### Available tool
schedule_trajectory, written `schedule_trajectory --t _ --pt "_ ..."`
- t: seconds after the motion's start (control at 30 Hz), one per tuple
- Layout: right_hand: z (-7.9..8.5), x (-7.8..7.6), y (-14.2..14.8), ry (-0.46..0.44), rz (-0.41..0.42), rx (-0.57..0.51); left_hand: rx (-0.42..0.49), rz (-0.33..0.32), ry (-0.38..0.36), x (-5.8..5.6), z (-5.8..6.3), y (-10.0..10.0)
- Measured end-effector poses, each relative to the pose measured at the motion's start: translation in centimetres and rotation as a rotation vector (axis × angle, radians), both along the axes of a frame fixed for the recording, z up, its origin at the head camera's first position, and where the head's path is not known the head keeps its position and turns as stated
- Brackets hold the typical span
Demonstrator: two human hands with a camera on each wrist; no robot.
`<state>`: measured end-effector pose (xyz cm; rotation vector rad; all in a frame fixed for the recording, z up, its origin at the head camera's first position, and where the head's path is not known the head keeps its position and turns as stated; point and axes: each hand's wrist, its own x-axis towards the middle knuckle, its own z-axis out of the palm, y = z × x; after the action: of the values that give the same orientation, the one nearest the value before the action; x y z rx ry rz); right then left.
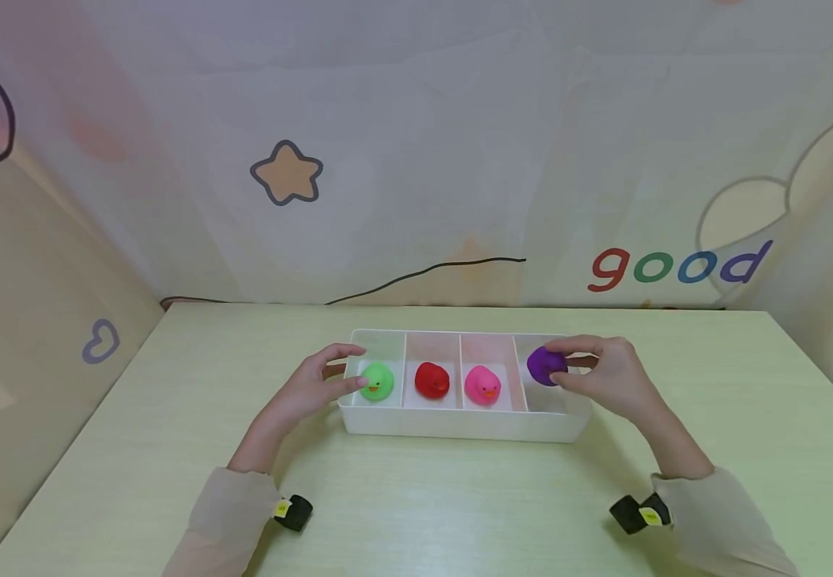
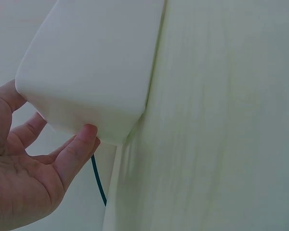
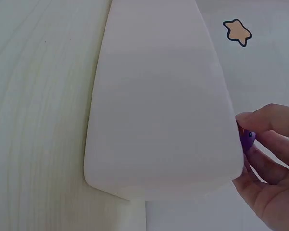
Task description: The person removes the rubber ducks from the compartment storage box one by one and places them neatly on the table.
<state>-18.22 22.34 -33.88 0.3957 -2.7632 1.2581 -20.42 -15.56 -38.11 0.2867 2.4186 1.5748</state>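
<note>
A white divided box point(image 1: 460, 425) stands on the table with four compartments side by side. From left to right it holds a green rubber duck point(image 1: 377, 382), a red rubber duck point(image 1: 432, 381) and a pink rubber duck point(image 1: 483, 385). My right hand point(image 1: 607, 373) pinches a purple rubber duck point(image 1: 546, 366) between thumb and fingers, at the rightmost compartment. In the right wrist view the box wall hides most of this purple duck point(image 3: 248, 139). My left hand point(image 1: 315, 381) grips the box's left end, thumb over the rim beside the green duck, other fingers against the end wall.
The light wooden table point(image 1: 416, 497) extends around the box. Behind it hangs a pale printed backdrop point(image 1: 416, 160) with a star and the word "good". Black wrist devices point(image 1: 294, 513) sit at both sleeves. A dark cable point(image 2: 99, 180) shows below the left hand.
</note>
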Motion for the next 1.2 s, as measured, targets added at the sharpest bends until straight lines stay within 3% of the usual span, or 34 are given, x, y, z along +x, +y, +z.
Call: schedule_trajectory --t 0.2,0.4,0.8,1.2 --pt "0.6 0.1 0.9 -0.03 -0.029 -0.068 0.004 -0.002 0.003 0.0 -0.1 0.0" --pt "1.1 0.4 1.7 -0.005 -0.049 -0.098 0.017 -0.006 0.002 0.0 -0.1 0.0" --pt "1.5 0.6 4.0 0.018 -0.1 -0.087 0.018 -0.005 -0.001 0.1 0.0 0.0" --pt "0.8 0.5 5.9 0.01 -0.119 -0.077 0.016 -0.006 0.001 0.0 0.0 0.0"
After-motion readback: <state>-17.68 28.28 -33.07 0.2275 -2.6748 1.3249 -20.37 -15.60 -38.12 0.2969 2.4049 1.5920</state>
